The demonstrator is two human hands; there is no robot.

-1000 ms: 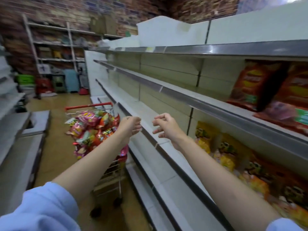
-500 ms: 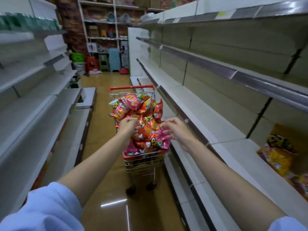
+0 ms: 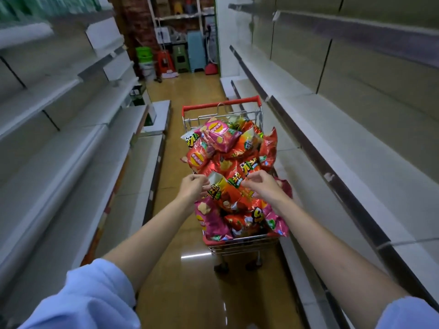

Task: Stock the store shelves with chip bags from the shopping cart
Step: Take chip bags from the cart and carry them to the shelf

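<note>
Both hands over cart (image 3: 237, 243) heaped with chip bags. Left hand (image 3: 193, 188) and right hand (image 3: 262, 186) each pinch top corners of orange bag (image 3: 228, 193). Bag between them, long axis running back toward person. Bare shelf (image 3: 332, 148) nearer right hand.

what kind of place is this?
Likely a small shop aisle, mid-restock: long white tiered shelves on both sides, and a red-handled shopping cart heaped with chip bags between them.

Cart (image 3: 257, 245) in aisle between shelves (image 3: 332, 129); chip bags (image 3: 221, 138) heaped in cart
</note>
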